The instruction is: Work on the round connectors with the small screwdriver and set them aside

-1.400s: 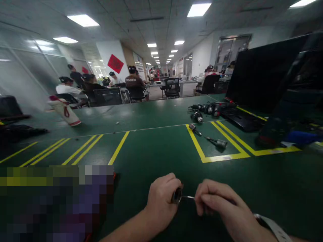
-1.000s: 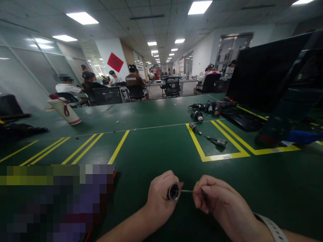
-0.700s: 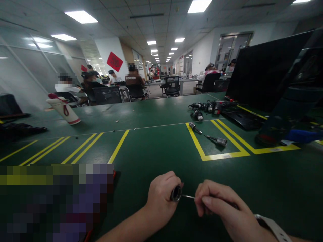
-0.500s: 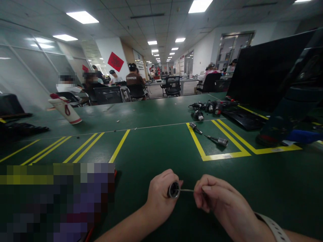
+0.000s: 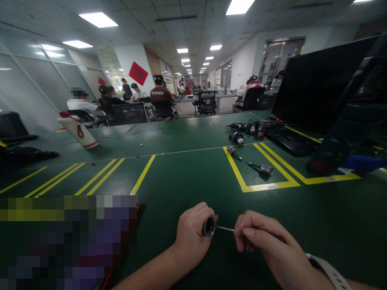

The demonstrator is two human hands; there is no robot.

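Near the front edge of the bench (image 5: 187, 177), the left hand (image 5: 190, 237) gripped a metal cylinder (image 5: 208, 226), open end facing right. The right hand (image 5: 263, 241) pinched a thin rod (image 5: 225, 229), its tip at that opening. This looked like mid-insertion, which called for steady alignment.

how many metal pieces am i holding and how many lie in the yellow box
held: 2, round metal part in left hand, thin rod in right hand
in yellow box: 2, far tool, near tool
total: 4

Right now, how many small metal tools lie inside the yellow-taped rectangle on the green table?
2: a short dark tool by its far left corner, a silver-ended tool near its middle.
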